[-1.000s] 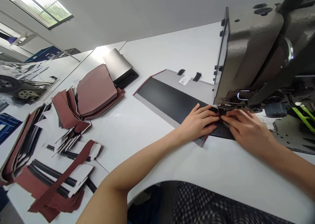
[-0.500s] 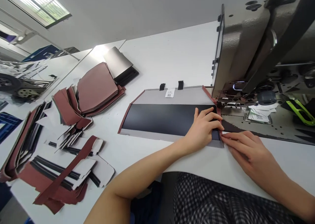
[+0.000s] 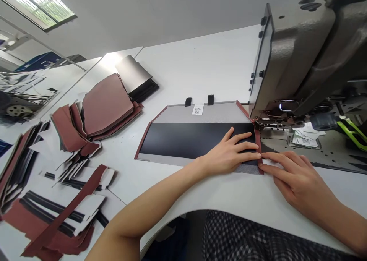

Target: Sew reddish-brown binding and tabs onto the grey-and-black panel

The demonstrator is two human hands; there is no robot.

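A flat panel (image 3: 172, 138), grey with a glossy black band across it and dark red binding (image 3: 259, 142) along its side edges, lies on the white table under the sewing machine head (image 3: 289, 62). My left hand (image 3: 229, 150) rests open on the black band, palm down and fingers spread, near the right edge. Two stretched fingers of my right hand (image 3: 292, 177) touch the binding at that edge, slightly apart; the thumb is tucked lower. The binding runs up to the machine's presser foot (image 3: 258, 124), where the needle is hard to make out. Two black tabs and a white label (image 3: 197, 109) show along the panel's far edge.
Stacked dark red pieces (image 3: 106, 104) and a grey sheet (image 3: 133, 73) lie to the left. Nearer stand cut strips (image 3: 65, 211) and more layered pieces (image 3: 17, 165). Small paper labels (image 3: 305, 135) and a lime-green tool (image 3: 352, 133) are on the machine bed.
My left hand has flattened and spread wider over the black band. My right hand's two leading fingertips have moved apart along the binding. The view has shifted slightly.
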